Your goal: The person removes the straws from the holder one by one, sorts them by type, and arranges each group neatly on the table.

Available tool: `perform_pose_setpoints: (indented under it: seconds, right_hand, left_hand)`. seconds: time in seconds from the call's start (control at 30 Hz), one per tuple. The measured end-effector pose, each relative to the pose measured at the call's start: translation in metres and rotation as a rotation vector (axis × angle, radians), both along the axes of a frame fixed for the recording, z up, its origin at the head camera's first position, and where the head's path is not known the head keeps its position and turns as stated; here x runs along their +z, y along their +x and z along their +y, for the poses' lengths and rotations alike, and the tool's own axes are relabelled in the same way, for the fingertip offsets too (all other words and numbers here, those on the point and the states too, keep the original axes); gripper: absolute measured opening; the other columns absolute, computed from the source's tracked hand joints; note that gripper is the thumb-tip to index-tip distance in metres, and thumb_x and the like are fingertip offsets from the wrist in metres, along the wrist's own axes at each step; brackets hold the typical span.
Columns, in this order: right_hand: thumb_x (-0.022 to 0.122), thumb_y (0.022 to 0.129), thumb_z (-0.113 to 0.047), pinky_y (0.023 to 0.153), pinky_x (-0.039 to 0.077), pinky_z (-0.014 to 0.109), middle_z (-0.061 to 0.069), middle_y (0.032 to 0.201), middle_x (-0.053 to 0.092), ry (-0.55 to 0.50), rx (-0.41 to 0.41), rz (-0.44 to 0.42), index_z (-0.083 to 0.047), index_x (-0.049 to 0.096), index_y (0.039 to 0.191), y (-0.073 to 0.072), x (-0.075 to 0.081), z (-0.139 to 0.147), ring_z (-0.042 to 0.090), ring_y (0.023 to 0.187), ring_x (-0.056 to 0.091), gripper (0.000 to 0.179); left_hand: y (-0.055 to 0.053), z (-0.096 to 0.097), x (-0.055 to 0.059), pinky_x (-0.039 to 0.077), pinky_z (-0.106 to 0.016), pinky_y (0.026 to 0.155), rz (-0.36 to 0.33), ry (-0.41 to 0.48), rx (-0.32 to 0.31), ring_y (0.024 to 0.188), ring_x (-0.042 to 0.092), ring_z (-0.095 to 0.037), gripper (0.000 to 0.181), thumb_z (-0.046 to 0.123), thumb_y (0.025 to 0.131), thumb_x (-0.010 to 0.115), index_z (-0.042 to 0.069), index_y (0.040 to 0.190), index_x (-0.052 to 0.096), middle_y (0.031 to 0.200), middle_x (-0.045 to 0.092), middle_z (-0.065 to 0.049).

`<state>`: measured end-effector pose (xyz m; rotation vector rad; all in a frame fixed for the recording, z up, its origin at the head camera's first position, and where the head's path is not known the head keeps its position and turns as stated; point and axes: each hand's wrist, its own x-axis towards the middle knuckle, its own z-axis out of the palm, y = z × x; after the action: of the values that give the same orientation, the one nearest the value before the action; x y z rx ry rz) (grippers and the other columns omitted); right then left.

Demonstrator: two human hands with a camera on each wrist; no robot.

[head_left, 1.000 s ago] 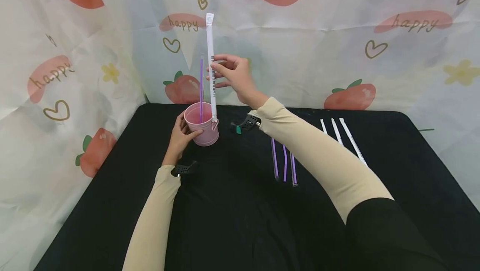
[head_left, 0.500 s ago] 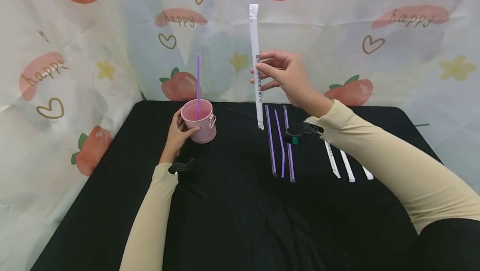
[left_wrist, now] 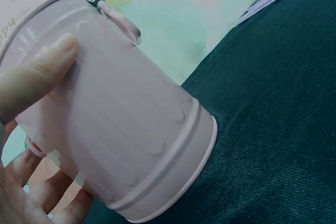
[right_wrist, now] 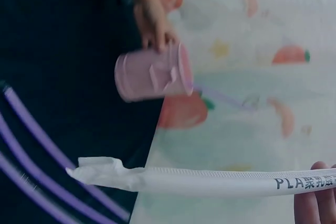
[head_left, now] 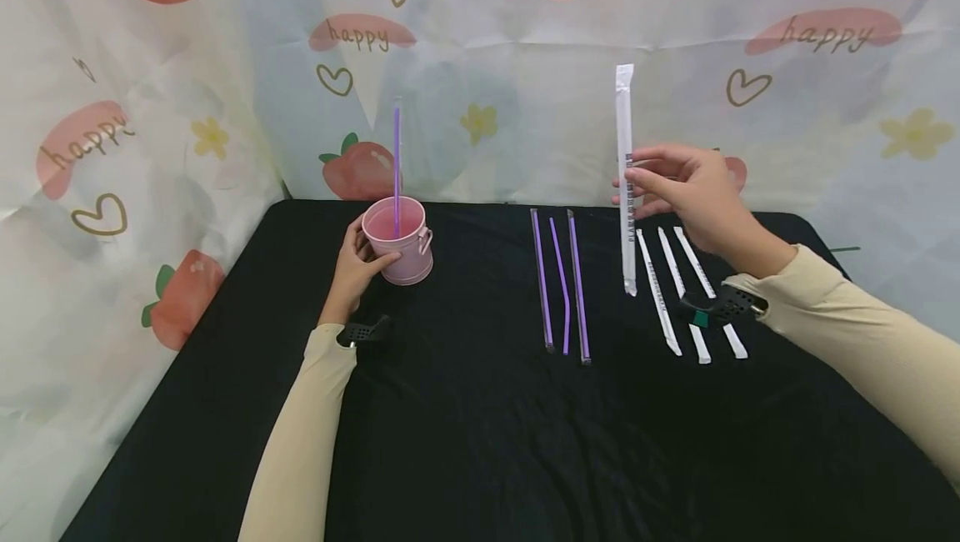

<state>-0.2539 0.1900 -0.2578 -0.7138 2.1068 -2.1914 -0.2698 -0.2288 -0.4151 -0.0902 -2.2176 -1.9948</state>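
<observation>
In the head view my left hand [head_left: 351, 273] holds a small pink bucket [head_left: 409, 263] at the table's back left, thumb on its near side and fingers around the far side. The left wrist view shows the thumb [left_wrist: 50, 69] flat along the bucket's ribbed wall [left_wrist: 121, 108]. One purple straw [head_left: 397, 160] stands upright inside the bucket. My right hand [head_left: 693, 192] pinches a white paper-wrapped straw [head_left: 625, 121], held upright in front of the loose white wrapped straws [head_left: 657, 296]. Dark printing marks the wrapper [right_wrist: 210, 182] in the right wrist view.
Three purple straws [head_left: 564, 292] lie side by side on the black-covered table [head_left: 465, 409], right of the bucket. Three white wrapped straws lie farther right, partly behind the right wrist strap [head_left: 720, 306]. A printed curtain [head_left: 525, 92] hangs behind the table's back edge.
My right hand has carried the wrapped straw from the bucket rim rightward, past the purple straws, and lower toward the white ones. My left hand stays on the bucket.
</observation>
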Motion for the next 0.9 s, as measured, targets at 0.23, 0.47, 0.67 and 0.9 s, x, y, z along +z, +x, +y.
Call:
perform_pose_setpoints:
  seconds: [0.23,0.47,0.67,0.9]
  right_hand:
    - [0.057,0.09,0.0,0.056,0.056,0.025,-0.003,0.085,0.073,0.101,-0.07,-0.043,-0.013,0.068,0.104,0.0,-0.016,0.053,0.012,0.072,0.071,0.022]
    - [0.056,0.092,-0.003,0.057,0.056,0.026,-0.009,0.082,0.073,0.285,-0.168,-0.149,-0.025,0.069,0.099,-0.002,-0.043,0.102,0.008,0.071,0.07,0.027]
    - [0.054,0.094,-0.005,0.057,0.056,0.026,-0.013,0.08,0.072,0.403,-0.209,-0.2,-0.03,0.069,0.093,-0.007,-0.068,0.139,0.006,0.069,0.07,0.028]
    - [0.058,0.093,-0.014,0.057,0.057,0.027,-0.019,0.074,0.07,0.523,-0.221,-0.309,-0.037,0.067,0.085,-0.016,-0.09,0.171,0.001,0.068,0.067,0.026]
  left_hand:
    - [0.0,0.001,0.001,0.028,-0.045,0.114,0.003,-0.001,-0.002,0.139,0.033,-0.031,0.082,0.001,0.08,0.07,0.01,0.147,0.023,0.149,0.034,-0.015]
    - [0.001,0.0,-0.001,0.028,-0.045,0.114,-0.001,-0.013,-0.001,0.139,0.033,-0.03,0.082,0.002,0.08,0.07,0.01,0.147,0.023,0.149,0.034,-0.015]
    - [0.002,0.0,0.0,0.028,-0.044,0.114,-0.02,-0.031,0.003,0.139,0.032,-0.031,0.082,0.003,0.081,0.07,0.01,0.147,0.022,0.151,0.032,-0.014]
    - [0.001,0.0,-0.001,0.027,-0.044,0.115,-0.013,-0.034,0.003,0.139,0.032,-0.031,0.082,0.004,0.081,0.07,0.01,0.147,0.022,0.151,0.032,-0.014]
